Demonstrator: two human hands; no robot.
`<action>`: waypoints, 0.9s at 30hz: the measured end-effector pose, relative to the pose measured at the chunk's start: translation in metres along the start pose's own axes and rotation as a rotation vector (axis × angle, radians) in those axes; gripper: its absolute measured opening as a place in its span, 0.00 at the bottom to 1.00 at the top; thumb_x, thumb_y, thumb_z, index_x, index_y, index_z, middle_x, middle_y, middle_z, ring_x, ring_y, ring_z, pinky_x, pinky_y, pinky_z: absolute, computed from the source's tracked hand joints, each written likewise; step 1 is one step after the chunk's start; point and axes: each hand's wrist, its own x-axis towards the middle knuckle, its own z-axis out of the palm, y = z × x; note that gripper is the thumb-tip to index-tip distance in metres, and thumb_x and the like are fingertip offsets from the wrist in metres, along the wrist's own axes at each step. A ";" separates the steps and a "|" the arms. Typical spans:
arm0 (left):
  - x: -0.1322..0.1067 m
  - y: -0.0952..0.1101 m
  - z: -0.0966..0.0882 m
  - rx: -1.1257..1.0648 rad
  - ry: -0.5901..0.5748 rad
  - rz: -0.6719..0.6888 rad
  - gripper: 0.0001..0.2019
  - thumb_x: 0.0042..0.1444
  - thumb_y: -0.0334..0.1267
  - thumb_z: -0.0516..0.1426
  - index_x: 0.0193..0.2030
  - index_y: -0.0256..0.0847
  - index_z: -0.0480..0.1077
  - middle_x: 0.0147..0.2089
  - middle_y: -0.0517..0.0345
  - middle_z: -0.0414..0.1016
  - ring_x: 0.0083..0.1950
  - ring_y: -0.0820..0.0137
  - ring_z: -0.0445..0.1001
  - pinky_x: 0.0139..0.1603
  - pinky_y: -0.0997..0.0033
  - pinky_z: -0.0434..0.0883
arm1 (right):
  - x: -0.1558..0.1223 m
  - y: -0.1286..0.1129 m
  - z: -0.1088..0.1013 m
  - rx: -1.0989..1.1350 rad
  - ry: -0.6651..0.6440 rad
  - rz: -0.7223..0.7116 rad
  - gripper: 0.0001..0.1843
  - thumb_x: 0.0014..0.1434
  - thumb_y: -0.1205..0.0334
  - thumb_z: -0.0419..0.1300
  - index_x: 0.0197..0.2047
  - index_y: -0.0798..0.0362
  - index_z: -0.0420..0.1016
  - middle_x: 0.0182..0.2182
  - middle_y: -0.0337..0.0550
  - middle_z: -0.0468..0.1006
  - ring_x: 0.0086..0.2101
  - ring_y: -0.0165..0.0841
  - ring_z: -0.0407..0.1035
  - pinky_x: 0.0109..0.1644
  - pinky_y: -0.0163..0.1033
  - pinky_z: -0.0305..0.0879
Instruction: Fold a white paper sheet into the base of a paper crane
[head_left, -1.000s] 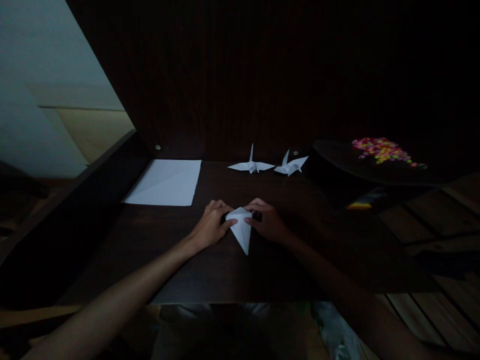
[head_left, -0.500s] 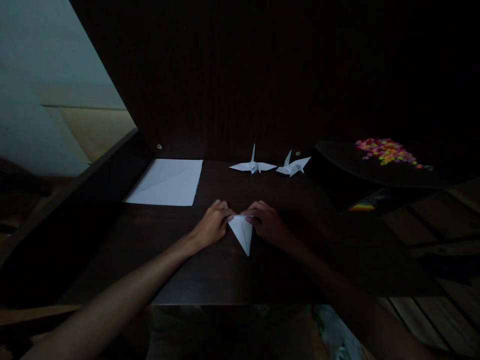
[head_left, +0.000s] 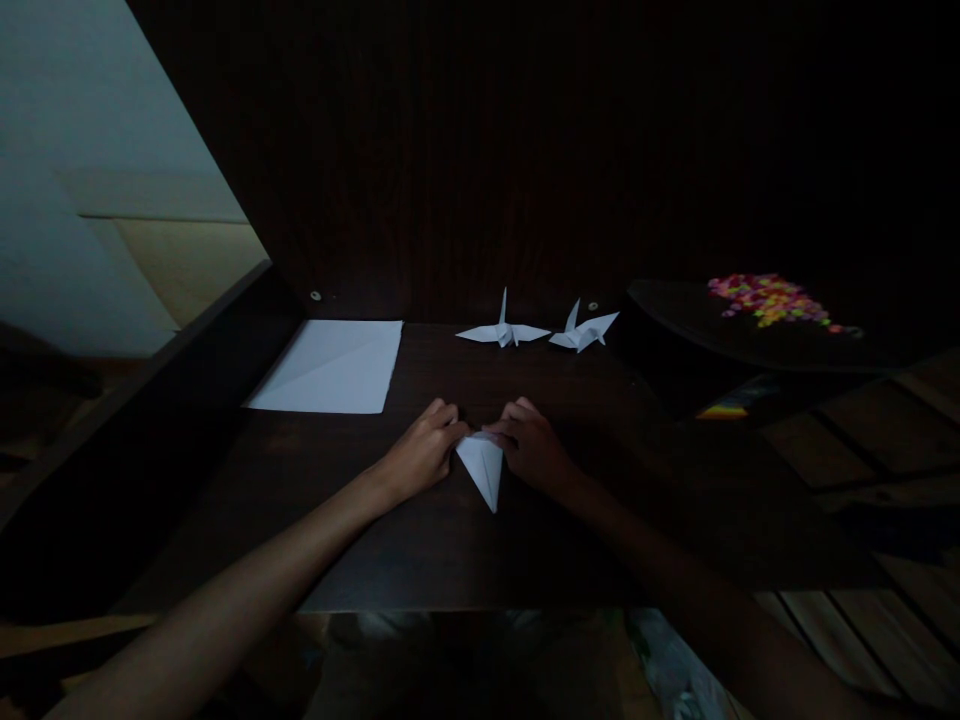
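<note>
At ten o'clock from the folded white paper [head_left: 484, 475], white sheet paper [head_left: 330, 368] lies flat on the dark wooden desk [head_left: 405, 570]. At nine o'clock, the left hand [head_left: 426, 452] pinches the folded piece's upper left corner between thumb and bunched fingers. The piece itself sits between both hands on the near half of the desk, its narrow tip pointing to six o'clock. At twelve and one o'clock stand a spread-winged origami crane [head_left: 504, 333] and a second, tilted crane [head_left: 583, 332]. At three o'clock the right hand [head_left: 536, 450] pinches the upper right corner. Farther off, at two o'clock, a bright pile of small pieces [head_left: 769, 302] tops a dark shelf [head_left: 675, 318].

The folded paper should be very light, fairly stiff where layers stack, easily creased or torn; the two upper corners look the best hold, leaving the slim tip unbent.

A second ago, a peak of paper rose past the thumbs, which lay on its face; now that peak no longer shows, and the fingers gather along the top edge. Both cranes remain in place.
</note>
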 end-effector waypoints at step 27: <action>0.011 -0.004 0.007 -0.183 0.021 -0.076 0.10 0.64 0.43 0.55 0.43 0.40 0.74 0.40 0.54 0.72 0.44 0.64 0.67 0.50 0.63 0.63 | 0.001 0.004 -0.006 0.027 -0.028 -0.046 0.09 0.58 0.77 0.56 0.34 0.56 0.75 0.33 0.46 0.72 0.37 0.37 0.64 0.40 0.43 0.62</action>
